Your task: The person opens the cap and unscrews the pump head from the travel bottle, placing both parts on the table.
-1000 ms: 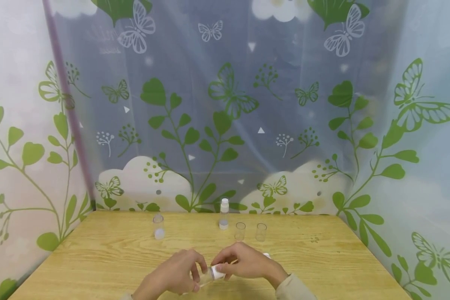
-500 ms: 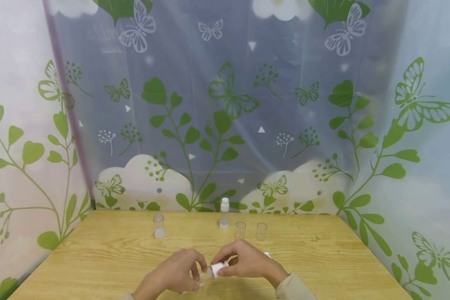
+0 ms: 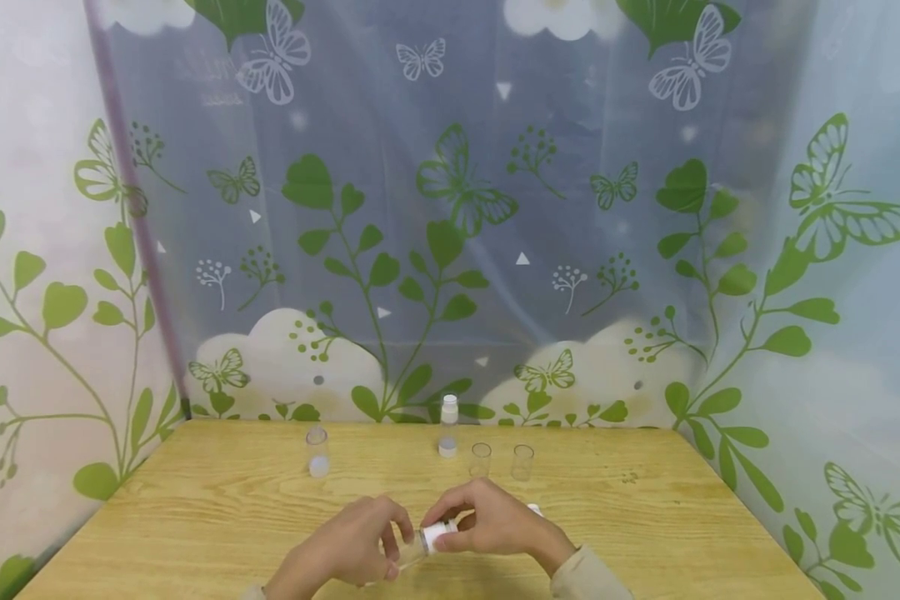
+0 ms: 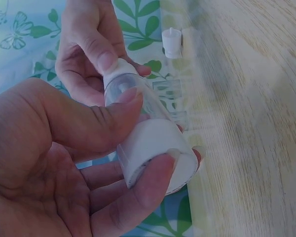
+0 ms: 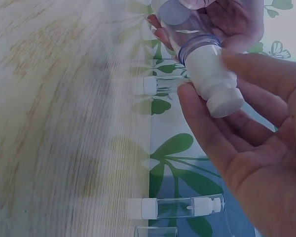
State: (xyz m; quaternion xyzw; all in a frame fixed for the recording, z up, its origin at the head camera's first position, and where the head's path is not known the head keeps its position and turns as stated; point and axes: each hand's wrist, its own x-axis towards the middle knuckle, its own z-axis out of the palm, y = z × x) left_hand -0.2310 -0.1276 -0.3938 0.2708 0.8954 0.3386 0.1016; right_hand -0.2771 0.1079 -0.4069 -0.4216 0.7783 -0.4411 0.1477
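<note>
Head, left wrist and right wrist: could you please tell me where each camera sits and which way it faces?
Head: on the head, facing forward and down at the table, bottle and printed backdrop; left hand, right hand and sleeve show.
Left wrist: on that wrist, facing the bottle's broad white base; left hand close, right hand beyond.
Right wrist: on that wrist, facing the bottle's white top end; right hand close, left hand beyond.
Shared: both wrist views show the bottle and both hands, from opposite ends.
</note>
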